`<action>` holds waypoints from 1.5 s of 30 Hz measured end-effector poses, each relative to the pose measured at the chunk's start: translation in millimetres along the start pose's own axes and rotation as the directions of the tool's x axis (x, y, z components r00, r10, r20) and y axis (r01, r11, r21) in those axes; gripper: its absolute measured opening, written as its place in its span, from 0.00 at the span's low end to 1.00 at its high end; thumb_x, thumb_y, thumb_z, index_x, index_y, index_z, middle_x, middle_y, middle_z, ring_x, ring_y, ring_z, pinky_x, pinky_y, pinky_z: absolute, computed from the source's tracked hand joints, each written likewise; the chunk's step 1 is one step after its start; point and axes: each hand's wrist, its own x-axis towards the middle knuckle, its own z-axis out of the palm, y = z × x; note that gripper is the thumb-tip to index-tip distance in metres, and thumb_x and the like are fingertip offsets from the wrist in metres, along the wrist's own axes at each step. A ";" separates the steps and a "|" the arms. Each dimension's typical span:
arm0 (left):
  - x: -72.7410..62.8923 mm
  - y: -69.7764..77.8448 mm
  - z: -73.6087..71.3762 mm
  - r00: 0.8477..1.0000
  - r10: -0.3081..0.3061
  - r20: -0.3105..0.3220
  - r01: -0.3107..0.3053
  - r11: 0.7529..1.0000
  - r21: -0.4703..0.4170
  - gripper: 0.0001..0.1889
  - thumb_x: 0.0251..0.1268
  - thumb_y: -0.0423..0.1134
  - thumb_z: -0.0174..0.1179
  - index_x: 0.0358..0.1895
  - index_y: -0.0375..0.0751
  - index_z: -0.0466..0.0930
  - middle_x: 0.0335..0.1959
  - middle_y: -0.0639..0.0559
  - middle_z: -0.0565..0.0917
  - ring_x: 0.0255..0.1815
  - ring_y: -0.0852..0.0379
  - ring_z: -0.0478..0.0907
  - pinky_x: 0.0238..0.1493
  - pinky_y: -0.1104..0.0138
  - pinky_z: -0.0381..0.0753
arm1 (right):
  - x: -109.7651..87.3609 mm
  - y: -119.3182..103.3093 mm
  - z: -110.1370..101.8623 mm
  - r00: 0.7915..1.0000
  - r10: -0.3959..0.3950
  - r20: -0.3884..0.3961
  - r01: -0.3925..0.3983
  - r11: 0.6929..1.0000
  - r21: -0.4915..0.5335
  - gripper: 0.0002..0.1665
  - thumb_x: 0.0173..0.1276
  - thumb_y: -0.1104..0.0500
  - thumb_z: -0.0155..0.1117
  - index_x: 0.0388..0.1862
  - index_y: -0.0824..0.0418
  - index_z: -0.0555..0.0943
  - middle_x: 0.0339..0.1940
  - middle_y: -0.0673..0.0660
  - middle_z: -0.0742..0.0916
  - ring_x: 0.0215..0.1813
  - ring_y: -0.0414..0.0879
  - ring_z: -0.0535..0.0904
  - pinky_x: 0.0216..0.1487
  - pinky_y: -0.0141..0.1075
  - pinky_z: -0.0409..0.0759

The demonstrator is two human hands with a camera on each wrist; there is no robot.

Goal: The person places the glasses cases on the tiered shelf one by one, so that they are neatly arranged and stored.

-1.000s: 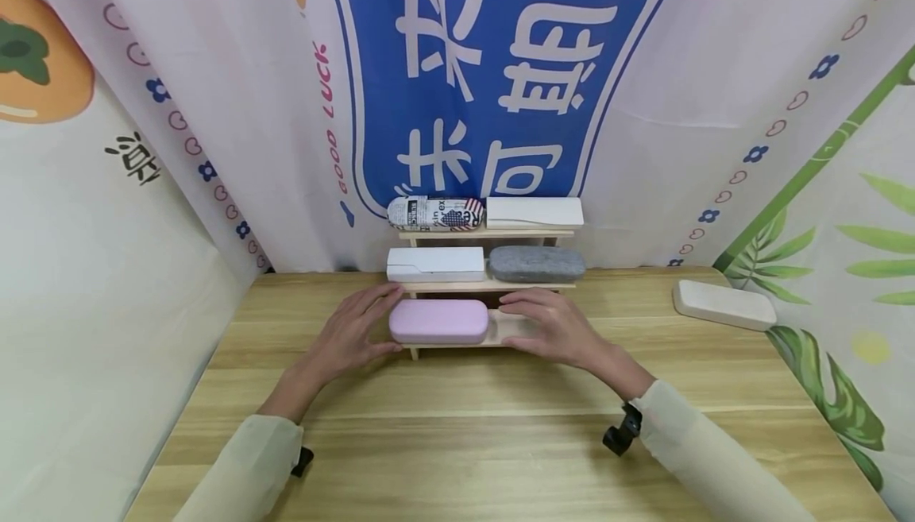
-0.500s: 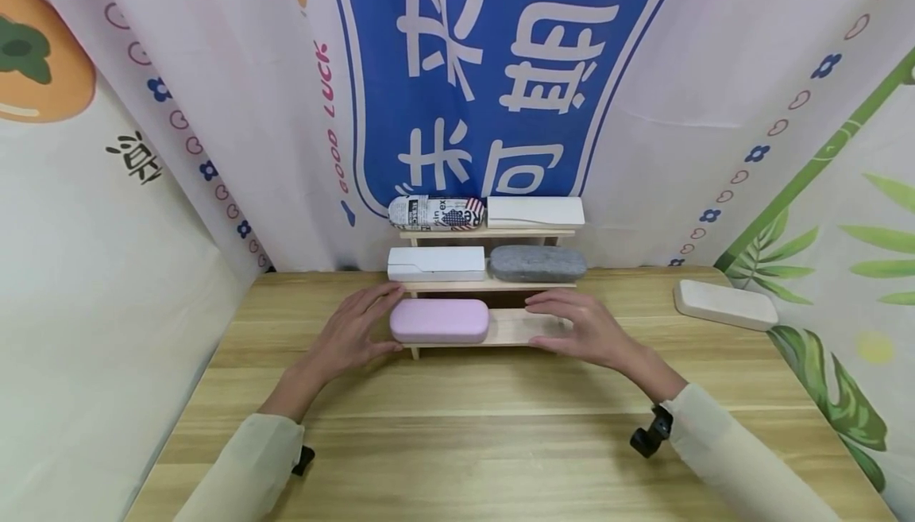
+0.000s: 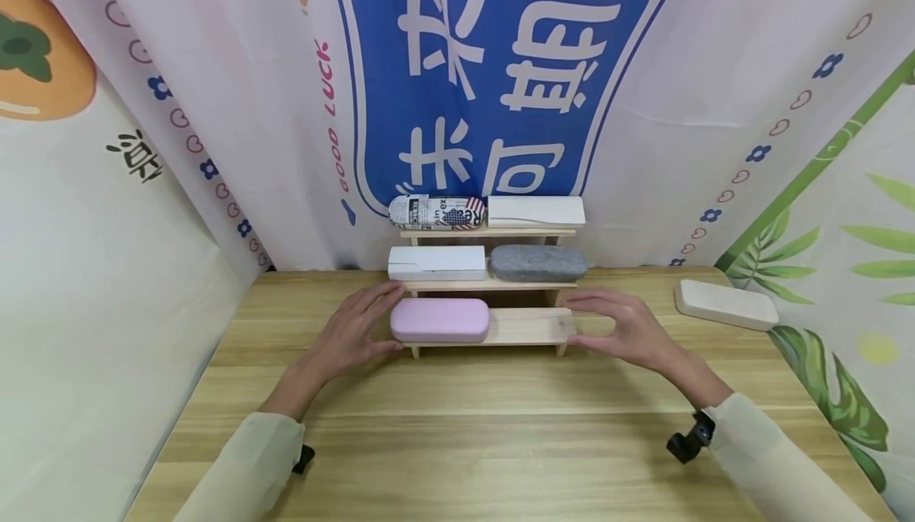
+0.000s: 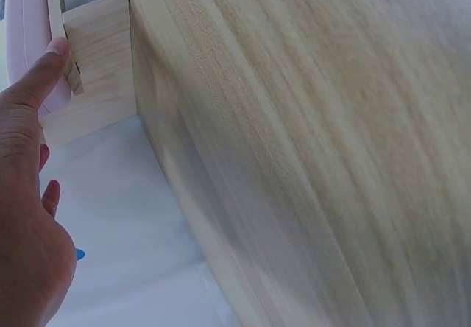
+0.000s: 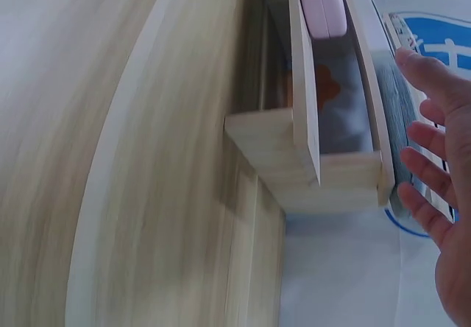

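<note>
A three-tier wooden rack (image 3: 529, 326) holds several glasses cases. On its lowest tier, at the left, lies a pink glasses case (image 3: 439, 320). My left hand (image 3: 350, 330) is at the rack's left end; its thumb touches the lowest tier's front edge in the left wrist view (image 4: 29, 113), with the other fingers partly hidden. My right hand (image 3: 627, 327) holds nothing, fingers and thumb spread apart around the right end of the lowest tier. Above stand a white case (image 3: 437, 263) and a grey case (image 3: 538, 263). The top tier bears a newspaper-print case (image 3: 438, 211) and a cream-white case (image 3: 536, 211).
An off-white glasses case (image 3: 726, 304) lies on the wooden table (image 3: 457, 435) at the right, beyond my right hand. A printed curtain (image 3: 650, 125) hangs directly behind the rack, and patterned cloth borders the table on both sides.
My right hand has moved rightward along the lowest tier, from near the pink glasses case to the tier's right end. My left hand and the cases have stayed in place.
</note>
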 end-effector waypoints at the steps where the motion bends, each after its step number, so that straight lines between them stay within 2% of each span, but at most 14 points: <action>1: -0.1 -0.1 -0.1 1.000 -0.002 0.002 0.002 1.000 -0.001 0.58 0.42 0.44 0.89 0.80 0.38 0.66 0.79 0.42 0.70 0.77 0.39 0.69 0.78 0.40 0.67 | -1.6 1.0 -2.3 1.000 0.007 0.002 -0.007 1.000 -0.008 0.34 0.45 0.58 0.91 0.54 0.61 0.90 0.55 0.59 0.92 0.56 0.55 0.88 0.70 0.21 0.72; 6: -0.1 0.0 -0.3 1.000 0.002 0.001 -0.002 1.000 0.004 0.59 0.41 0.44 0.89 0.80 0.38 0.66 0.79 0.42 0.69 0.77 0.39 0.68 0.79 0.40 0.66 | -8.6 6.5 -12.8 1.000 0.017 0.005 -0.017 0.999 -0.032 0.34 0.45 0.57 0.91 0.54 0.61 0.90 0.54 0.59 0.92 0.56 0.56 0.88 0.70 0.20 0.72; 12: 0.7 0.9 0.4 1.000 0.017 -0.011 -0.017 1.000 0.010 0.58 0.41 0.45 0.89 0.80 0.38 0.67 0.79 0.42 0.70 0.76 0.39 0.69 0.77 0.39 0.67 | -16.0 15.7 -25.2 0.999 0.043 -0.002 -0.043 0.998 -0.040 0.35 0.40 0.62 0.91 0.52 0.63 0.90 0.54 0.60 0.92 0.54 0.58 0.88 0.70 0.17 0.68; 16: 0.4 1.8 -0.3 1.000 -0.001 0.000 0.001 1.000 0.013 0.58 0.42 0.45 0.89 0.80 0.39 0.67 0.79 0.43 0.70 0.77 0.39 0.69 0.79 0.40 0.66 | -19.5 22.5 -31.6 0.997 0.081 -0.006 -0.081 0.996 -0.036 0.36 0.39 0.64 0.91 0.52 0.62 0.90 0.55 0.59 0.91 0.54 0.59 0.87 0.69 0.17 0.68; 21: 0.1 1.5 0.8 1.000 -0.019 0.020 0.019 1.000 0.002 0.58 0.44 0.45 0.88 0.81 0.40 0.66 0.80 0.44 0.69 0.77 0.40 0.68 0.80 0.41 0.65 | -26.2 30.7 -39.2 0.992 0.123 -0.018 -0.123 0.991 -0.057 0.35 0.39 0.63 0.91 0.52 0.62 0.91 0.55 0.58 0.92 0.54 0.59 0.88 0.67 0.16 0.68; 28: -0.7 1.7 2.0 1.000 -0.009 -0.006 0.009 1.000 0.000 0.58 0.41 0.44 0.89 0.80 0.39 0.67 0.79 0.44 0.70 0.76 0.41 0.69 0.78 0.40 0.68 | -36.6 43.2 -46.8 0.978 0.208 -0.013 -0.207 0.968 -0.143 0.35 0.41 0.58 0.92 0.52 0.61 0.91 0.52 0.57 0.93 0.52 0.59 0.90 0.60 0.14 0.70; 34: -1.0 0.2 2.1 1.000 0.004 -0.020 -0.003 1.000 0.005 0.59 0.40 0.44 0.90 0.80 0.38 0.67 0.79 0.43 0.70 0.76 0.40 0.69 0.77 0.40 0.69 | -44.7 53.5 -55.2 0.969 0.245 -0.015 -0.243 0.952 -0.188 0.36 0.42 0.55 0.92 0.53 0.62 0.90 0.53 0.57 0.93 0.54 0.59 0.89 0.60 0.12 0.68; 38: -0.7 -0.8 1.8 1.000 0.001 -0.014 -0.001 1.000 0.014 0.59 0.42 0.45 0.89 0.81 0.39 0.66 0.79 0.43 0.69 0.77 0.40 0.69 0.77 0.40 0.68 | -51.0 61.3 -61.1 0.961 0.276 -0.003 -0.271 0.938 -0.217 0.36 0.43 0.54 0.92 0.54 0.61 0.90 0.54 0.57 0.92 0.54 0.59 0.89 0.57 0.15 0.71; 45: -0.6 -0.9 0.8 1.000 -0.015 0.004 0.015 1.000 -0.010 0.57 0.44 0.45 0.88 0.81 0.39 0.66 0.80 0.44 0.69 0.78 0.41 0.68 0.79 0.41 0.67 | -64.4 74.1 -73.0 0.954 0.300 -0.004 -0.291 0.921 -0.260 0.38 0.41 0.53 0.92 0.54 0.60 0.90 0.54 0.60 0.92 0.53 0.61 0.89 0.49 0.27 0.79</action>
